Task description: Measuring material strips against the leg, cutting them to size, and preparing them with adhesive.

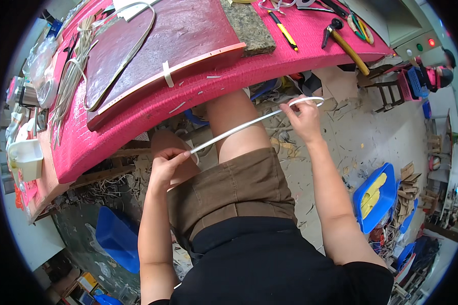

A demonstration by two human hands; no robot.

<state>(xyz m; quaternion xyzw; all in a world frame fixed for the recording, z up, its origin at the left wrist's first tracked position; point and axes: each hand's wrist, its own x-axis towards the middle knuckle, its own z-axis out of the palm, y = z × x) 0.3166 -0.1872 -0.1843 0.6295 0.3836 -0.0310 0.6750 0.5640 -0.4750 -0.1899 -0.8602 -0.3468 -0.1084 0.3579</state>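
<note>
A narrow white strip [239, 127] stretches taut between my two hands, above my lap and just in front of the table edge. My left hand [167, 165] pinches its left end between thumb and fingers, with a short bit curling below. Higher up and to the right, my right hand [304, 118] is closed on the other end, where the strip loops past the fingers. Beyond my hands, a dark red board [173, 40] lies on the table, with a small pale strip [168, 74] stuck over its front edge.
The pink-covered table [198, 94] carries a bundle of pale strips [68, 96], a stone slab [249, 30], a yellow-black pen-like tool [283, 30] and a hammer [347, 48]. Blue bins [118, 239] stand on the floor; one blue tray [390, 195] holds yellow pieces. Scraps litter the floor.
</note>
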